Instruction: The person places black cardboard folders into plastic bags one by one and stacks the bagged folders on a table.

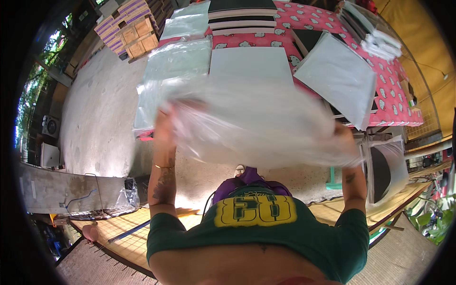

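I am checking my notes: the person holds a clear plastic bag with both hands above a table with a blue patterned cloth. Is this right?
Not quite: the patterned tablecloth is pink, not blue, as the head view shows. The rest holds: the left hand and right hand both hold the clear plastic bag above the table.

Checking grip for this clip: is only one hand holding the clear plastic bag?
No: the left hand and right hand each grip a side of the clear plastic bag.

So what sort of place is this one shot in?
Probably an open-sided home packing workshop: a table with a pink patterned cloth holds stacked clear plastic bags and flat grey boards, with cardboard boxes on the concrete floor.
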Motion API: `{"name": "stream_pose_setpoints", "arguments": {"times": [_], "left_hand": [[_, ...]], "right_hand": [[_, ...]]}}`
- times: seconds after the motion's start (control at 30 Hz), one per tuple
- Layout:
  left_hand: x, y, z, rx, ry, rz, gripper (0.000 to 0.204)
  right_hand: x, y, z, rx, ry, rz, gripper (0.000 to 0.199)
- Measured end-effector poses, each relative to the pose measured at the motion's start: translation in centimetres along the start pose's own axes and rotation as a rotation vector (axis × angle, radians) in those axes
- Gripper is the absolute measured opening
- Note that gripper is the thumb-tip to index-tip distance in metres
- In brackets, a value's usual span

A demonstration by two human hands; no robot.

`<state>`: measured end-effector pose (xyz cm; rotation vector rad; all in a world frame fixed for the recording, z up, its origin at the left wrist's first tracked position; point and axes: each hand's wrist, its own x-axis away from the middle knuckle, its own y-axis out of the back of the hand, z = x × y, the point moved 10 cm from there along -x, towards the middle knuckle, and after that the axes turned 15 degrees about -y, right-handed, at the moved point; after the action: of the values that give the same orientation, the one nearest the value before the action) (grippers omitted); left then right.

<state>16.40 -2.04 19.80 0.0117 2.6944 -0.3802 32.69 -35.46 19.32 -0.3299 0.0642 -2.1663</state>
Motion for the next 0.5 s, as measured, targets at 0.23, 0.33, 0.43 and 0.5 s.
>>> {"name": "stream_pose_setpoints", "arguments": {"times": [0.23, 0.33, 0.43, 0.5], "left_hand": [[5.5, -0.2, 2.6, -0.088, 0.467, 0.265, 0.031], [7.9, 3.5, 3.0, 0.142, 0.353, 0.062, 0.03], [9.2, 6.7, 4.4, 0.321, 0.25, -0.526, 0.031], [11.4, 6.4, 7.6, 0.235, 0.263, -0.659, 0.029]], "right_hand": [[-0.3, 6.1, -5.1, -0.587, 0.034, -0.16, 0.049], [0.5, 2.5, -6.4, -0.414, -0.138, -0.016, 0.044], [0.3, 3.9, -14.7, -0.116, -0.392, -0.064, 0.045], [0.2, 5.3, -16.7, -0.103, -0.404, -0.388, 0.047]]}}
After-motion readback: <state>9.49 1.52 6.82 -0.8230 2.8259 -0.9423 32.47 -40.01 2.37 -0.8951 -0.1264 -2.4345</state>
